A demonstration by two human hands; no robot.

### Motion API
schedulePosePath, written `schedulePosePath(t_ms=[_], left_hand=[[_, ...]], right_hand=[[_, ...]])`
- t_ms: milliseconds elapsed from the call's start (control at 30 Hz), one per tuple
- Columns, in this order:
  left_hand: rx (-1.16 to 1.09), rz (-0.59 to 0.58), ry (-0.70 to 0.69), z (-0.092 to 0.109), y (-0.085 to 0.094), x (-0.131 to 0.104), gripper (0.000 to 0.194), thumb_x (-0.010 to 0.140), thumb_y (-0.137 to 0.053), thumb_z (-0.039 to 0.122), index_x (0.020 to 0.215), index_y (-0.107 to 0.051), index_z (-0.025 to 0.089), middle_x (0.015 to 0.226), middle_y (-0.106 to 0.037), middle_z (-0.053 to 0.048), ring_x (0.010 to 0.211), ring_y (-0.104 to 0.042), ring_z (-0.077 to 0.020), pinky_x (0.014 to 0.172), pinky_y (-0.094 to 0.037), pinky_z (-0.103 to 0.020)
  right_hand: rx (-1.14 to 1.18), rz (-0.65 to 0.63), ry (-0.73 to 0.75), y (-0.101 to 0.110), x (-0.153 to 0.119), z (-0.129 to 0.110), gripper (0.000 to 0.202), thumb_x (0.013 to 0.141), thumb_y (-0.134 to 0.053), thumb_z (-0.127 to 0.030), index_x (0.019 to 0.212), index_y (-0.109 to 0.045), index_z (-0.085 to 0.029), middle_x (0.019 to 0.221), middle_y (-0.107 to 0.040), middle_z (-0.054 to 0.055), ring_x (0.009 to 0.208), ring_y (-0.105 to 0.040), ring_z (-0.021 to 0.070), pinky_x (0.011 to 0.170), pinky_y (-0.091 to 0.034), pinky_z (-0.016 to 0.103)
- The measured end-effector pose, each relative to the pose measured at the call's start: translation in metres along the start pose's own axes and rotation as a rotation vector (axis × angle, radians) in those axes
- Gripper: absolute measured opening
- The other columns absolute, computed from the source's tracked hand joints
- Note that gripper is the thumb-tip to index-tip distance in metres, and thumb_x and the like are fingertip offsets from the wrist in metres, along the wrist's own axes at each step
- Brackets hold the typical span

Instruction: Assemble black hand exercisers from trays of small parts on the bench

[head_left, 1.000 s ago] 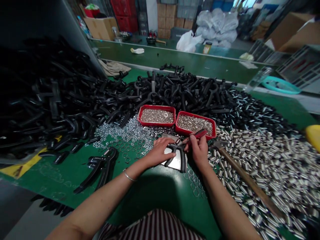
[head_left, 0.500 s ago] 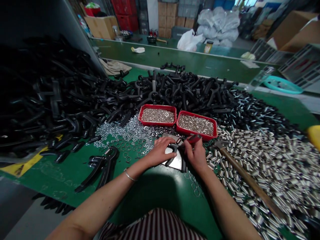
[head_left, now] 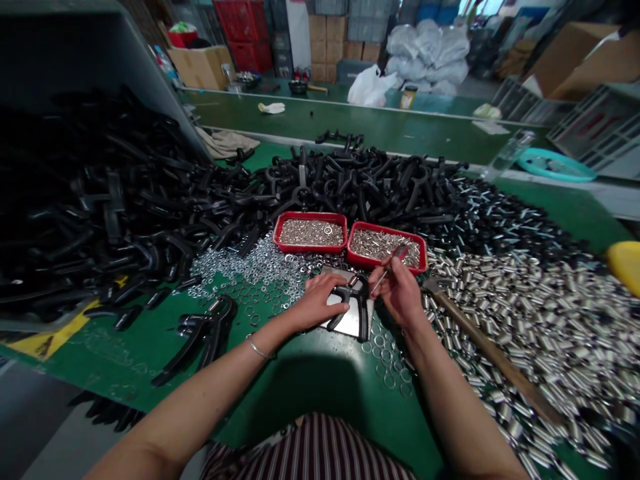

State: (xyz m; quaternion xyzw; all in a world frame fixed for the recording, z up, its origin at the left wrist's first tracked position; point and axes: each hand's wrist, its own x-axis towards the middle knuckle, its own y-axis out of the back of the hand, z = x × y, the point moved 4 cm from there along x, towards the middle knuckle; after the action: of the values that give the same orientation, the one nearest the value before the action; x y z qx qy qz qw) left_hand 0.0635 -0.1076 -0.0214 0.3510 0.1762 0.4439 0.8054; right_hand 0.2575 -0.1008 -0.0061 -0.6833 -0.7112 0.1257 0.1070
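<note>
On a small metal plate in front of me lies a black plastic spring clamp, its two handles pointing toward me. My left hand grips the clamp from the left, fingers over its top and thumb on one handle. A small screwdriver with a red handle and thin metal shaft is in my right hand, just right of the clamp. Its handle points up and away; my fingers partly hide the shaft. Another black clamp, with a spring showing, rests on the green table to the left.
Beyond the plate stand two red trays of small metal pins. A hammer lies on a heap of springs at right. Washers and rings spread leftward. Black clamp parts pile up behind and spill from a grey bin.
My right hand has drawn back to the right with the screwdriver, whose handle has swung more upright, away from the clamp. My left hand stays on the clamp. The view has shifted slightly.
</note>
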Motion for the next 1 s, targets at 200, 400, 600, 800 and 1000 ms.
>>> schedulePosePath(t_ms=[200, 400, 600, 800, 1000], left_hand=[[-0.008, -0.006, 0.011, 0.0, 0.0, 0.0, 0.044, 0.087, -0.064, 0.048, 0.125, -0.055, 0.027, 0.132, -0.056, -0.005, 0.126, -0.046, -0.0283, 0.11, -0.028, -0.049], [-0.006, 0.003, 0.004, -0.001, -0.001, -0.001, 0.043, 0.086, -0.064, 0.047, 0.124, -0.056, 0.028, 0.131, -0.057, -0.004, 0.126, -0.046, -0.0283, 0.109, -0.03, -0.048], [-0.01, 0.013, 0.014, 0.0, 0.0, 0.0, 0.043, 0.086, -0.065, 0.047, 0.123, -0.057, 0.028, 0.129, -0.058, -0.004, 0.124, -0.047, -0.0284, 0.109, -0.03, -0.048], [-0.002, 0.017, 0.013, -0.002, -0.001, 0.001, 0.043, 0.085, -0.066, 0.048, 0.123, -0.057, 0.028, 0.13, -0.057, -0.005, 0.125, -0.047, -0.0285, 0.11, -0.029, -0.048], [-0.011, 0.005, 0.03, -0.005, -0.002, 0.001, 0.045, 0.085, -0.066, 0.048, 0.124, -0.057, 0.028, 0.131, -0.056, -0.006, 0.126, -0.046, -0.0296, 0.11, -0.029, -0.05]], right_hand=[[-0.477, -0.172, -0.251, 0.026, -0.004, -0.002, 0.034, 0.087, -0.063, -0.052, 0.092, -0.049, -0.022, 0.059, -0.066, -0.002, 0.038, -0.059, 0.016, 0.035, -0.047, 0.026], [-0.352, -0.007, 0.014, 0.017, -0.019, -0.006, 0.031, 0.086, -0.068, -0.048, 0.094, -0.053, -0.023, 0.087, -0.074, 0.006, 0.068, -0.074, 0.0219, 0.056, -0.061, 0.034], [-0.379, 0.099, 0.1, 0.007, -0.031, 0.01, 0.028, 0.092, -0.059, -0.051, 0.098, -0.052, -0.025, 0.098, -0.074, 0.009, 0.076, -0.074, 0.0248, 0.062, -0.062, 0.039], [-0.357, 0.113, 0.105, 0.009, -0.029, 0.016, 0.028, 0.093, -0.058, -0.05, 0.102, -0.05, -0.025, 0.098, -0.074, 0.008, 0.077, -0.074, 0.0243, 0.063, -0.062, 0.039], [-0.655, 0.012, 0.126, 0.004, -0.03, 0.004, 0.025, 0.094, -0.057, -0.049, 0.099, -0.054, -0.025, 0.09, -0.074, 0.008, 0.074, -0.073, 0.0258, 0.067, -0.059, 0.04]])
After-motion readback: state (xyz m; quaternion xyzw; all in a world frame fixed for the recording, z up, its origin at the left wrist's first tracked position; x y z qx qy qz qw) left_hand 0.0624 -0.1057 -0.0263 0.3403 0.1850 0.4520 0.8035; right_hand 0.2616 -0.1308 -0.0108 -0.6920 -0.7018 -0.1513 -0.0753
